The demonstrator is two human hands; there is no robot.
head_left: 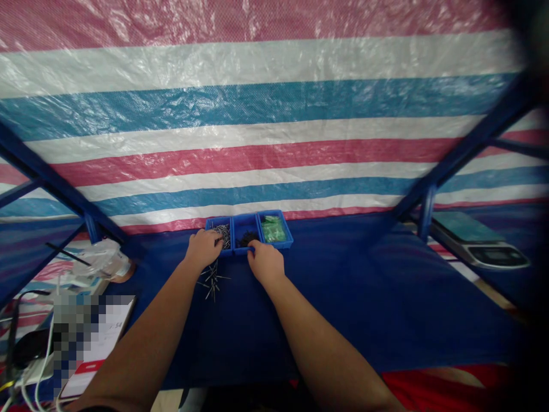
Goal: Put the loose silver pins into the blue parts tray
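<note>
Three joined blue bins (232,236) stand at the back of the blue table. Silvery nail-like pieces (222,230) lie in the left one, small dark pieces (246,238) in the middle one, and green-and-clear plastic bags (273,229) in the right one. My left hand (205,247) is over the front left corner of the left bin, fingers curled inward; what they hold, if anything, is hidden. Below it, a loose pile of thin metal pieces (212,279) lies on the table. My right hand (266,261) is at the front edge of the middle bin, fingers bent together, their tips hidden.
On the left are a plastic cup (120,268), a phone-like screen (103,337) and white cables (43,366). A digital scale (480,240) is at the right, beyond a blue frame post (426,212). Striped sheeting (257,103) hangs behind the table (343,297).
</note>
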